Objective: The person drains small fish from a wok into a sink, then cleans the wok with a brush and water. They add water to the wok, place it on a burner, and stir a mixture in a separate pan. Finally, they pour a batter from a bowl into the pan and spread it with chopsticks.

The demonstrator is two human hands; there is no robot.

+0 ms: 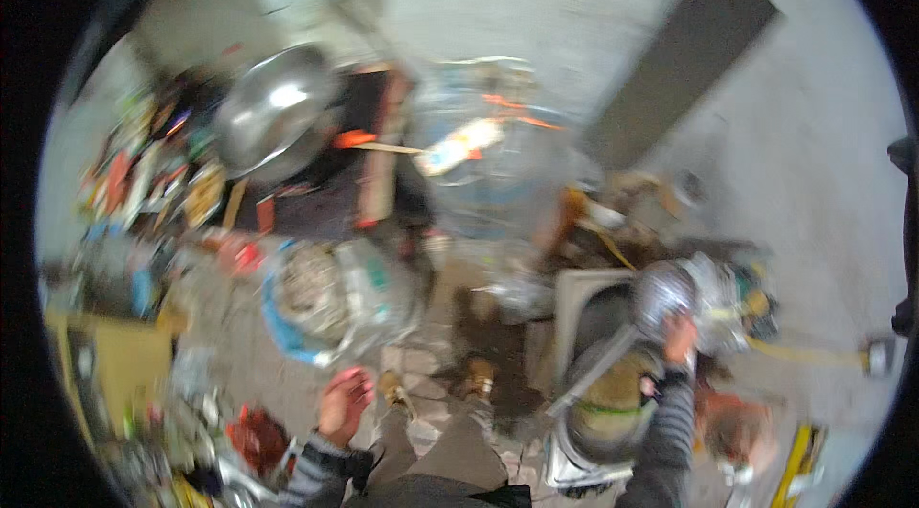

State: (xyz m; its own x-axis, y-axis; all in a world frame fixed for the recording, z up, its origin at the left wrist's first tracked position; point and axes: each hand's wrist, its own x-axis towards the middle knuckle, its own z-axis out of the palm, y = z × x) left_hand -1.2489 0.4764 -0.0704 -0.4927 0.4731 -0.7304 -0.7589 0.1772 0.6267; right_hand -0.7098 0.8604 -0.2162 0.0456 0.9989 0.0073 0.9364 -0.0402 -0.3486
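My right hand (678, 341) is at the near rim of a shiny, rounded metal bowl (662, 292), its fingers over the edge and apparently gripping it; blur hides the exact hold. The bowl is above the far right corner of a pale-rimmed sink unit (567, 307). Inside that unit, a round vessel (610, 400) has a yellowish-brown interior and a green line across it. A long grey bar (592, 373) slants over the vessel. My left hand (347, 404) hangs over the floor with nothing in it, fingers loosely bent.
A large steel basin (276, 113) leans on a cluttered dark table (316, 210). An open white sack (380, 292) with pale contents stands on the floor ahead. Clear plastic (495, 170) rests by the wall. A red bag (258, 440) and a yellow spirit level (795, 465) lie at either side.
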